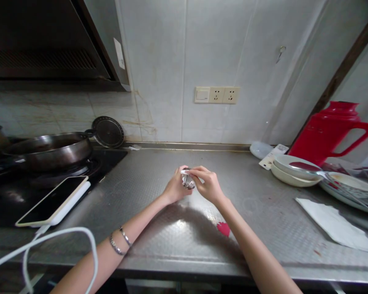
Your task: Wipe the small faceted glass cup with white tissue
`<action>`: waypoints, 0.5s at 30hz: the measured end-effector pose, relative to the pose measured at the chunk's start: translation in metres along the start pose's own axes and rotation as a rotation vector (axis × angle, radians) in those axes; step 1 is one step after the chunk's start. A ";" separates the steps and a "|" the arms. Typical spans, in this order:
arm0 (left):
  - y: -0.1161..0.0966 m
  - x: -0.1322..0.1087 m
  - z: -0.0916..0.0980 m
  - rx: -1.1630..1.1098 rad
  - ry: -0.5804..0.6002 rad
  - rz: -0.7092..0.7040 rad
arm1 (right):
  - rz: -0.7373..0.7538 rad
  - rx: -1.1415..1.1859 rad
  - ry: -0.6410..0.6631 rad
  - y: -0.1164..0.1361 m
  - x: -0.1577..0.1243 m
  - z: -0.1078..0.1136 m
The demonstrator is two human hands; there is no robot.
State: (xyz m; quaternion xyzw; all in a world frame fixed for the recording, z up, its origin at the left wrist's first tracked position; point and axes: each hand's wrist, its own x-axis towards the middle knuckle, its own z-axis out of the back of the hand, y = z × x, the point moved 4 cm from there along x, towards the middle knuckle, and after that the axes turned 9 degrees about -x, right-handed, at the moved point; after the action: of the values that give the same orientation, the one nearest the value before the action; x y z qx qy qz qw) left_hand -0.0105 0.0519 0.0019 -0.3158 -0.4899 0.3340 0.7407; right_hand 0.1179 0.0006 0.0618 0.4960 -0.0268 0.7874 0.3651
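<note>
Over the middle of the metal counter (159, 171), my left hand (175, 187) is closed around a small shiny silver object (188, 183). My right hand (207, 183) meets it from the right, its thumb and fingers pinched on a small white piece (185, 172) at the top of the silver object. What exactly the silver object is cannot be made out. A red scrap (223, 228) lies on the counter beside my right forearm.
At the left a phone (53, 202) with a white cable (64, 232) lies by the stove, near a steel pan (52, 151). To the right are stacked bowls (294, 175), a red thermos (328, 130), a plate (352, 183) and a white paper (337, 224).
</note>
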 end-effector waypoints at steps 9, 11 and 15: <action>-0.025 -0.004 -0.004 -0.135 0.011 0.072 | -0.296 0.092 -0.189 -0.020 0.000 0.013; -0.027 -0.004 -0.004 -0.151 0.006 0.075 | -0.272 0.098 -0.154 -0.019 0.000 0.009; -0.023 -0.004 -0.005 -0.207 -0.004 0.112 | -0.170 0.120 -0.061 -0.011 -0.001 0.002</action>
State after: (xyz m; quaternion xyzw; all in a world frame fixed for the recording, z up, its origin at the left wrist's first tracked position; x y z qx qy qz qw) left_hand -0.0029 0.0347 0.0164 -0.4167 -0.5048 0.3233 0.6833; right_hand 0.1260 0.0068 0.0582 0.5413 0.0514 0.7382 0.3993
